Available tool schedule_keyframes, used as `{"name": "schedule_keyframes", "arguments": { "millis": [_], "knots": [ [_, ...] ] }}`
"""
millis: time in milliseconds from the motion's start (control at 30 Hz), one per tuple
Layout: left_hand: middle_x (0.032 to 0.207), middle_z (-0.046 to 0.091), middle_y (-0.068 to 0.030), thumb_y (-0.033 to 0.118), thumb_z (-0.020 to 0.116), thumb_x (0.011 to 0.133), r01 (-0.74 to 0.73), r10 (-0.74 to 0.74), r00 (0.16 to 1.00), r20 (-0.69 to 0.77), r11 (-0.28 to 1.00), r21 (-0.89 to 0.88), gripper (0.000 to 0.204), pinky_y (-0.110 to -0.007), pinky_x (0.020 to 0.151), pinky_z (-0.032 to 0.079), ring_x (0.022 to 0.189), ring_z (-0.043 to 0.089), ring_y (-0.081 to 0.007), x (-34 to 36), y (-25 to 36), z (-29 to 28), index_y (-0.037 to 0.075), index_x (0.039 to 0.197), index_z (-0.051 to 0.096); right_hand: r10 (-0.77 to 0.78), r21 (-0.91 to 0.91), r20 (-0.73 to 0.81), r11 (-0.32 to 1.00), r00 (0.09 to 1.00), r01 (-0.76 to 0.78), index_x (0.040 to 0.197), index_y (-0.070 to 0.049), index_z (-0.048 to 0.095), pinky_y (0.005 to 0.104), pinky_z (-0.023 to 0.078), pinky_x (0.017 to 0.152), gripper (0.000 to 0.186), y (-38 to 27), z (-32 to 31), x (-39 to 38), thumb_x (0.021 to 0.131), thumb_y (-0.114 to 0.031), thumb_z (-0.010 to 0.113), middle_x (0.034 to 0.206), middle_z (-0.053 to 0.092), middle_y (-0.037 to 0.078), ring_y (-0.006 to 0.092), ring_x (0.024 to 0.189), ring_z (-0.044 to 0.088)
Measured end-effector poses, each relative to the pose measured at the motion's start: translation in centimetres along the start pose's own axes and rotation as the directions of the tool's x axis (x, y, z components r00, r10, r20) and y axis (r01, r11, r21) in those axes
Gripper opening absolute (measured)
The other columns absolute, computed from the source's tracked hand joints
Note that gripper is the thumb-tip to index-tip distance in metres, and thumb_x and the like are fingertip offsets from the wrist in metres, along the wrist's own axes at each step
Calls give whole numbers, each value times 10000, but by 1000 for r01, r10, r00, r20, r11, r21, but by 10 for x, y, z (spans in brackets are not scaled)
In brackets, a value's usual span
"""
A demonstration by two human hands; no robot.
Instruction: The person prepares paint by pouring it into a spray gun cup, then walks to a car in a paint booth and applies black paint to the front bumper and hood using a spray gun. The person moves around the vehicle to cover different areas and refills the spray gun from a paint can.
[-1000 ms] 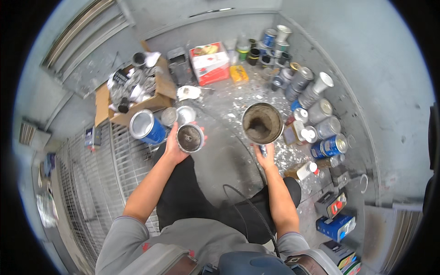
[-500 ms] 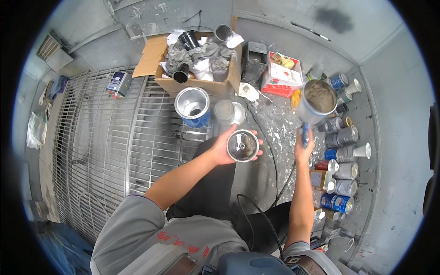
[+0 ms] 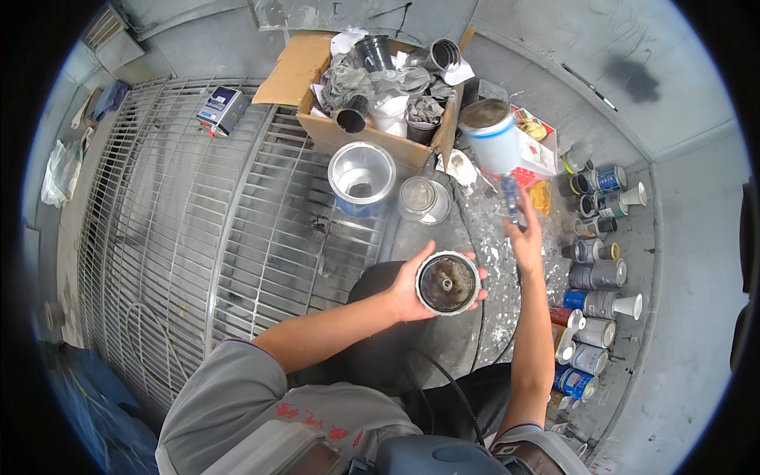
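Note:
My left hand (image 3: 408, 286) is closed around a round screw lid (image 3: 448, 283) with a pale ribbed rim. Its dark, wet-looking inside, with a small central knob, faces up. Out to the right, my right hand (image 3: 526, 239) grips a blurred blue and metal spray gun (image 3: 511, 199). A large whitish cup (image 3: 491, 144) with a blue band sits on the gun, its top grey-brown. Nearest the lid stands a small translucent container (image 3: 417, 195) beside a pale round lid (image 3: 438, 209). Left of these is a silver-rimmed blue can (image 3: 362, 176) with dark residue inside.
A cardboard box (image 3: 317, 133) full of used cups and crumpled paper stands ahead. Behind my right hand is a red and white box (image 3: 538, 150). Paint cans (image 3: 595, 332) line the right wall. Metal grating (image 3: 174, 198) covers the left floor, with a small box (image 3: 222, 109) on it. A black hose (image 3: 455, 388) crosses my lap.
The spray gun and cup have swung left, from in front of the cans to in front of the red and white box. My left hand still holds the lid. The whole view has shifted.

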State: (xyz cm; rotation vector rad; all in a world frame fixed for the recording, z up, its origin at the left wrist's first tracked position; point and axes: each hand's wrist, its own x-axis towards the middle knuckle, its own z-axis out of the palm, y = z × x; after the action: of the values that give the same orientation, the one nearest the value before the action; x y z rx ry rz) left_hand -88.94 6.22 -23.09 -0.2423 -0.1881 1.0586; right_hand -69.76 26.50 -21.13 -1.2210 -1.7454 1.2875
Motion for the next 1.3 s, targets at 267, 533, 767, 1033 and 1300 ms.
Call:
{"name": "schedule_keyframes", "arguments": {
  "millis": [267,533,767,1033,1300],
  "knots": [
    [1589,465,-250,676,431,1040,-4,14,995,99,995,-98,757,-642,1167,382,1412,454,-561,-11,-32,6,120,1551,489,-183,-596,179,761,967,255,1441,-280,656,426,554,1033,600,17,69,-28,899,-22,667,1519,552,216,414,1263,650],
    [1602,450,-249,670,402,1051,14,1,988,157,995,-94,760,-641,1169,382,1419,452,-557,-17,-44,11,114,1565,469,-406,-927,268,137,874,348,1373,-308,700,423,616,659,596,-22,111,-24,822,-84,667,1491,560,188,315,734,704],
    [1595,456,-254,670,369,1061,-9,13,985,174,1000,-20,761,-650,1151,407,1405,469,-565,-21,-46,13,102,1557,471,-419,-919,352,14,837,394,1363,-295,704,444,603,712,520,-41,123,-25,874,-129,643,1520,526,195,323,821,691],
    [1588,460,-258,671,340,1069,-22,22,985,171,1000,-1,762,-651,1152,407,1401,477,-561,-28,-43,17,100,1558,466,-364,-914,340,91,867,396,1407,-305,665,465,611,733,567,-55,125,-24,876,-107,644,1545,495,211,343,851,702],
    [1566,491,-243,701,346,1052,13,-14,994,105,1000,10,780,-645,1145,413,1393,490,-555,-26,-41,19,112,1543,488,-303,-918,341,95,890,384,1437,-337,631,434,625,705,604,-37,118,-31,874,-120,646,1541,493,203,328,822,716]
  ]
}}
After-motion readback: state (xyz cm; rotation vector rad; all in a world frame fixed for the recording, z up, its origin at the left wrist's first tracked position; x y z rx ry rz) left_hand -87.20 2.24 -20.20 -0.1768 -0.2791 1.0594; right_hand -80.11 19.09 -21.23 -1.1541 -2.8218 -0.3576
